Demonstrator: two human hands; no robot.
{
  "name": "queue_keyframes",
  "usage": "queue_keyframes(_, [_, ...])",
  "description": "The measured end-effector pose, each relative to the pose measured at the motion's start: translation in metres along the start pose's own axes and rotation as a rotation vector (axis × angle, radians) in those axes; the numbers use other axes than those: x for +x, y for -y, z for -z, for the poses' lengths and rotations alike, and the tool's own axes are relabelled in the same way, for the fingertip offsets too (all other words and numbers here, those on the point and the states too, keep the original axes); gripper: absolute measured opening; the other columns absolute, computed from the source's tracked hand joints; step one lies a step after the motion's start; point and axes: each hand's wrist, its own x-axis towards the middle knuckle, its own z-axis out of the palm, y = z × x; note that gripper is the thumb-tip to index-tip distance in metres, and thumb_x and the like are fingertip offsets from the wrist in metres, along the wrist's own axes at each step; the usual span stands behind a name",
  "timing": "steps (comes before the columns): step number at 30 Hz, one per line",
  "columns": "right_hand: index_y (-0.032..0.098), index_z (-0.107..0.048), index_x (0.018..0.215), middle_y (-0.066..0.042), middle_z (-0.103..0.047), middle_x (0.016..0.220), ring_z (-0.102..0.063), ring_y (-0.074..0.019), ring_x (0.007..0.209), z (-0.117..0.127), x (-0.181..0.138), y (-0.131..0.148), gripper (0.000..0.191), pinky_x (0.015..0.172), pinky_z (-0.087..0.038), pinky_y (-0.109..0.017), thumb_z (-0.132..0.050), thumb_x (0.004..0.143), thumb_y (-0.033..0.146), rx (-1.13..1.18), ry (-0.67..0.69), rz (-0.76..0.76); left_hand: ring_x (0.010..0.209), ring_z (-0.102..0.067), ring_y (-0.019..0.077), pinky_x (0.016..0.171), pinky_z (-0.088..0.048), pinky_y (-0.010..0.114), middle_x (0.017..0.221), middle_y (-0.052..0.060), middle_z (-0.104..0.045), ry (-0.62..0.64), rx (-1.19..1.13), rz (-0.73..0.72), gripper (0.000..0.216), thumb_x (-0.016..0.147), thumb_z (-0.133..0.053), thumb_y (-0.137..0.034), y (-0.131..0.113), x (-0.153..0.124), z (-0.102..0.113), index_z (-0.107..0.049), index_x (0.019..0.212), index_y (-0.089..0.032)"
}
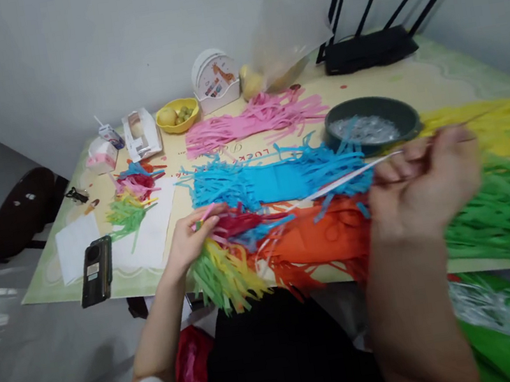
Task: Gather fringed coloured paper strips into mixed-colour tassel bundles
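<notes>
My left hand [197, 235] is closed around the middle of a multicoloured fringe tassel [229, 272], whose green and yellow strips hang over the table edge. Red, blue and pink strips of it show to the right of the fingers. My right hand [420, 181], raised at the right, is pinched on the end of a thin white tie [345, 180]. The tie runs taut from the tassel up to those fingers. Beneath it lie a blue fringed bundle [277, 178] and an orange fringed bundle [324, 231].
Pink [244, 125], yellow [497, 130] and green [504, 209] fringed bundles lie around. A dark bowl [411, 121] holds clear ties. At the left are a finished-looking small tassel [127, 211] on paper and a phone [96, 271]. A router [368, 50] stands behind.
</notes>
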Motion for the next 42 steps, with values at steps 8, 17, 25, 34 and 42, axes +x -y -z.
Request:
queue_keyframes(8, [0.018, -0.065, 0.1, 0.003, -0.062, 0.061, -0.055, -0.0091, 0.048, -0.059, -0.076, -0.009, 0.021, 0.046, -0.045, -0.021, -0.065, 0.086, 0.034, -0.489, 0.778, -0.338, 0.049, -0.048, 0.0066, 0.051, -0.039, 0.019, 0.061, -0.004, -0.056, 0.232, -0.196, 0.084, 0.028, 0.081, -0.07, -0.04, -0.037, 0.001, -0.011, -0.064, 0.084, -0.013])
queue_keyframes(17, [0.018, -0.064, 0.091, 0.004, -0.057, 0.061, -0.051, -0.0076, 0.051, -0.052, -0.078, -0.018, 0.017, 0.05, -0.042, -0.02, -0.058, 0.093, 0.033, -0.599, 0.856, -0.277, 0.055, -0.06, 0.0113, 0.058, -0.047, 0.023, 0.07, 0.002, -0.065, 0.305, -0.552, 0.22, 0.035, 0.082, -0.068, -0.046, -0.024, -0.006, -0.032, -0.068, 0.092, -0.012])
queue_keyframes(25, [0.02, -0.065, 0.091, 0.003, -0.059, 0.066, -0.053, -0.0093, 0.054, -0.04, -0.076, -0.018, 0.014, 0.053, -0.044, -0.021, -0.057, 0.093, 0.031, -0.615, 0.813, -0.169, 0.113, -0.064, 0.0247, 0.1, -0.047, 0.035, 0.115, 0.01, -0.072, -0.043, -0.523, 0.102, 0.034, 0.085, -0.064, -0.044, -0.016, -0.001, -0.013, -0.076, 0.102, -0.016])
queue_keyframes(34, [0.019, -0.069, 0.091, -0.002, -0.07, 0.08, -0.063, -0.0125, 0.067, -0.049, -0.074, -0.009, 0.016, 0.064, -0.047, -0.023, -0.055, 0.093, 0.026, -0.74, 1.063, -0.037, 0.088, -0.067, 0.0179, 0.087, -0.05, 0.029, 0.091, 0.007, -0.074, 0.061, -0.025, -0.114, 0.02, 0.084, -0.069, -0.034, -0.044, -0.016, -0.005, -0.076, 0.092, -0.017])
queue_keyframes(42, [0.022, -0.055, 0.112, 0.007, -0.053, 0.058, -0.048, -0.0108, 0.051, -0.035, -0.102, -0.005, 0.022, 0.053, -0.039, -0.023, -0.056, 0.093, 0.033, -0.748, 0.819, -0.233, 0.07, -0.067, 0.0153, 0.069, -0.052, 0.025, 0.08, 0.005, -0.073, -0.02, -0.341, 0.16, 0.033, 0.072, -0.079, -0.036, -0.024, -0.012, -0.034, -0.071, 0.094, -0.013])
